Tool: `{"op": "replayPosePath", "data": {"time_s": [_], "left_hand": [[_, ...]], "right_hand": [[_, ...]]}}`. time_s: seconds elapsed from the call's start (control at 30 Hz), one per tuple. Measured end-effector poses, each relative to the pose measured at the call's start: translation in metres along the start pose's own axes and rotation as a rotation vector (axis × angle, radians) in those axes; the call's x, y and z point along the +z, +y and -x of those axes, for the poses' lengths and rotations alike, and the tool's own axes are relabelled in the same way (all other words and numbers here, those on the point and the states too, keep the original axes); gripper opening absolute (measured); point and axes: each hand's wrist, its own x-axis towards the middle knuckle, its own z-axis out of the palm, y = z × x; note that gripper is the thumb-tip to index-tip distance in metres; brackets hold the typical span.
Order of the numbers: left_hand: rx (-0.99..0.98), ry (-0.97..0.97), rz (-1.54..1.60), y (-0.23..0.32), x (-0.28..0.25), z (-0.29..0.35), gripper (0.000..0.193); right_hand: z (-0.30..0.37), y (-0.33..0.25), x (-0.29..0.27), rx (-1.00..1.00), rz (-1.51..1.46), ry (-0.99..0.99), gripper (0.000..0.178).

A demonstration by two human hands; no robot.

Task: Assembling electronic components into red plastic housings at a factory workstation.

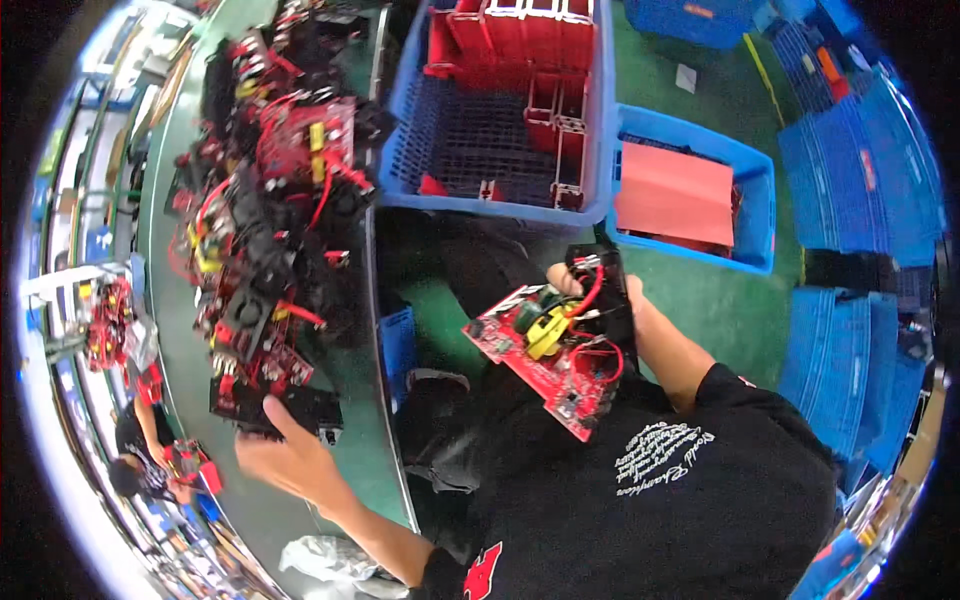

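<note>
My right hand (637, 295) is closed round the black end piece of a red circuit board (560, 370), which hangs tilted in front of my chest. On the board sit a yellow-wrapped transformer (547, 333), a green coil and red wires. Over the bench on the left is my left hand (285, 452), slightly blurred, its thumb raised apart from the fingers. It is beside a long black housing (318, 410) at the near end of a heap of parts; whether they touch I cannot tell. The heap holds several red circuit boards (300, 140), black fans (245, 305) and loose wires.
Beyond my knees stands a blue crate (598, 110) with red boards along its sides. To its right, a smaller blue bin (765, 215) holds a pink sheet (675, 195). Blue crates (840, 180) are stacked at right. A clear plastic bag (325, 558) lies on the bench (250, 530). Another person (140, 450) works at far left.
</note>
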Motion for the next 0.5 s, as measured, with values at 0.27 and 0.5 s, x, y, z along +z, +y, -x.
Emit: {"op": "replayPosePath", "data": {"time_s": [0.27, 0.5], "left_hand": [[0.379, -0.532, 0.895, 0.209, 0.086, 0.014, 0.016], [0.757, -1.389, -0.045, 0.324, 0.311, 0.020, 0.041]], "right_hand": [[0.074, -0.070, -0.029, -0.259, -0.040, 0.258, 0.048], [0.110, -0.101, -0.051, -0.339, -0.035, 0.281, 0.036]]}}
